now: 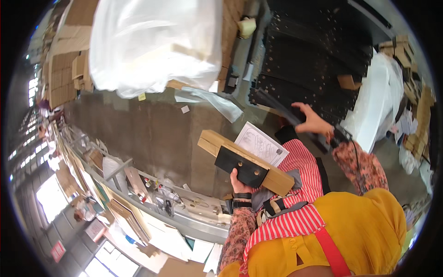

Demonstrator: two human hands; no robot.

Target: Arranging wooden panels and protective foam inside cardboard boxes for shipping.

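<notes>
My left hand [241, 183] is closed round a stack, with its thumb on a black plate [230, 160] that has two round brass-coloured spots. Against the plate lies a long, narrow brown cardboard box [213, 141]. Behind the box a white printed sheet [258, 142] with line drawings sticks out. My right hand [315, 123] is raised to the right, fingers apart and thumb spread. Close by its fingertips runs a long dark bar [280, 106]; whether they touch cannot be made out. Beyond it lie black panels [304, 60] dotted with small holes or fittings.
Clear plastic film [157, 46] covers a large stack at the far left. A plastic strip [214, 104] lies on the brown floor [152, 134]. A cluttered bench [194, 207] runs along the left. White wrapped sheets [378, 97] stand at right, near a small cardboard piece [348, 82].
</notes>
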